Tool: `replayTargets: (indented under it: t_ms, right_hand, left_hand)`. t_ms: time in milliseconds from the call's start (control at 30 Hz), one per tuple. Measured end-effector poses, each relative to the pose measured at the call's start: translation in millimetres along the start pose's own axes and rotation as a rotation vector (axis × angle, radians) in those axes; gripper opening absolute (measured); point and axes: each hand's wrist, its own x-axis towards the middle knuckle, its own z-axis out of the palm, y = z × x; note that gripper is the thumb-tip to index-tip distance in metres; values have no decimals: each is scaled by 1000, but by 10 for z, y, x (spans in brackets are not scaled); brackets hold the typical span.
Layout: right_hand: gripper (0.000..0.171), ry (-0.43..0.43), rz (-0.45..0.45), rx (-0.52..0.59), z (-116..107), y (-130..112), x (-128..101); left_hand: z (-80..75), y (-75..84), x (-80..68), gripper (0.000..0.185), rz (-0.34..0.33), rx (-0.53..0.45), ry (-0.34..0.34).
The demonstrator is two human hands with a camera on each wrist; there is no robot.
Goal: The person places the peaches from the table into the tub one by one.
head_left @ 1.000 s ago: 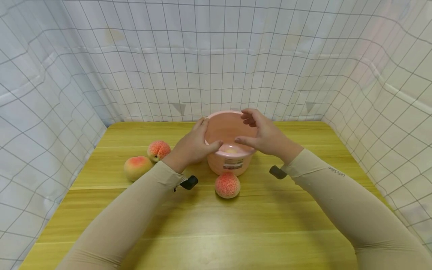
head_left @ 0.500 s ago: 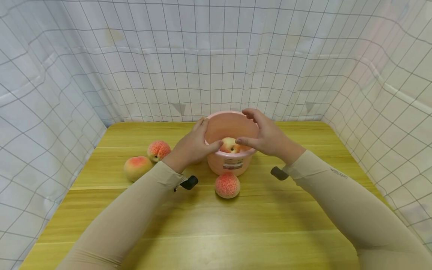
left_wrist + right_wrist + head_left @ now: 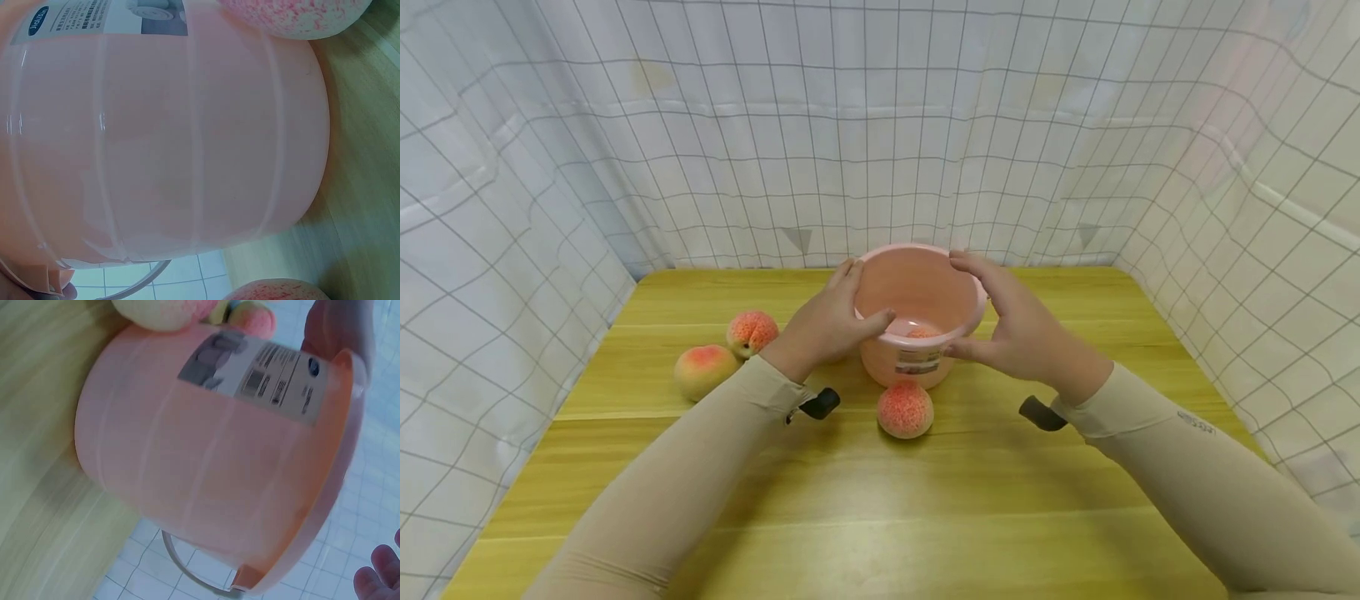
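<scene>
– Right hand (image 3: 1028, 332) sits further right and nearer than half a second ago, no longer over the mouth of the bucket (image 3: 880, 358). Meanwhile the peach inside (image 3: 921, 332) shows red, low at the bottom, instead of pale and higher up.

– What lies nearest us?

– On the table (image 3: 865, 517), a loose peach (image 3: 906, 410) just before the bucket; I cannot tell whether they touch.

– And past that?

– At left, a yellow peach (image 3: 706, 372) and a red peach (image 3: 752, 333) lie side by side, probably kept off there so the bucket has room.

– Why are the hands so?

– Left hand (image 3: 827, 321) grips the left rim, thumb hooked over it, likely to steady the upright bucket. The right one holds nothing: its fingers are spread in a loose curve, and the right wrist view shows fingertips apart from the rim.

– Behind it all?

– A white checked sheet (image 3: 895, 125).
</scene>
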Motion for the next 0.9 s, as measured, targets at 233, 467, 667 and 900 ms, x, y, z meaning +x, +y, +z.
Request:
replayTargets:
  t_ms: [233, 467, 667, 900]
  right_hand:
    - [106, 0, -75, -15, 31, -114, -305]
    - [103, -58, -143, -1, 204, -123, -602]
    - [97, -120, -119, 12, 388, -9, -739]
    - [94, -195, 12, 42, 546, 143, -814]
  left_hand:
    - [3, -13, 5, 108, -3, 1, -2]
    - [-10, -7, 10, 107, -5, 5, -7]
    - [-20, 7, 3, 107, -8, 5, -9]
    - [-13, 5, 0, 107, -4, -2, -8]
